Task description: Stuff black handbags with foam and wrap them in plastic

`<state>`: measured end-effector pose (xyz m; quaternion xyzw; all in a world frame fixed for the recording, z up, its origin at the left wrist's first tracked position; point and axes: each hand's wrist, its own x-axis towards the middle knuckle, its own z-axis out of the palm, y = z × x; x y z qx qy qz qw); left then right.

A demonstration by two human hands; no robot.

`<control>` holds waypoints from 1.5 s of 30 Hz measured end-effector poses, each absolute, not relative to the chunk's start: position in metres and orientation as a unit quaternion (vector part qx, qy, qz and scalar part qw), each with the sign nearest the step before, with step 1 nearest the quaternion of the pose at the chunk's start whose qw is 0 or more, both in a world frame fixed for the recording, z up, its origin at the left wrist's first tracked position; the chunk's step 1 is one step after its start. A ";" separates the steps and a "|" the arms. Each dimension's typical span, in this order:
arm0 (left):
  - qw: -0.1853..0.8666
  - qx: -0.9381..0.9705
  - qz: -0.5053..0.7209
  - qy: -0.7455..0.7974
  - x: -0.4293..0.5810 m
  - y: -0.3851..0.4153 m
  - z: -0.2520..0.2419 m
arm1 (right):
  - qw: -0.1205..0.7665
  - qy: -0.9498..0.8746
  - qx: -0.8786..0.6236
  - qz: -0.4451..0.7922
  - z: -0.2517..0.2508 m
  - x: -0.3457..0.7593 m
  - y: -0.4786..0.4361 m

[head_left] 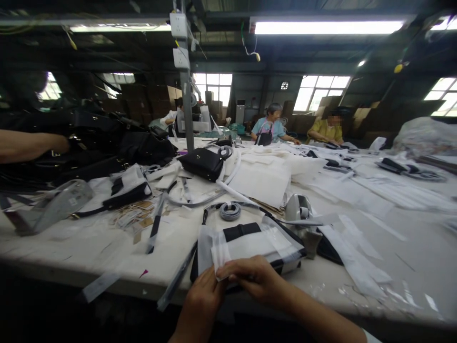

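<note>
A black handbag (243, 231) lies in front of me at the table's edge, partly covered by white wrapping sheet (235, 248). My left hand (206, 291) is at the bag's near edge, its fingers closed on the folded end of the sheet. From the right, my right hand (255, 276) pinches the same end, its fingertips close to the left ones. The hands hide part of the bag's near side. Just behind the bag sits a coiled grey wrapped strap (229, 211). A tape dispenser (300, 209) stands at the bag's right.
Another black handbag (203, 163) and a stack of white sheets (264, 178) lie farther back. Black bags (143, 147) are piled at left, where another person's arm (32, 145) reaches in. A second tape dispenser (53, 205) stands left. Two people (269, 126) work across the table.
</note>
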<state>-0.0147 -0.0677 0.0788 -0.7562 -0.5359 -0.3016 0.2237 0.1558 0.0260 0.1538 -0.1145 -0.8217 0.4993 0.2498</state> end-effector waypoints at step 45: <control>0.183 -0.763 -0.327 -0.527 -0.026 -0.080 0.076 | 0.278 -0.515 -0.444 0.679 0.028 0.159 -0.080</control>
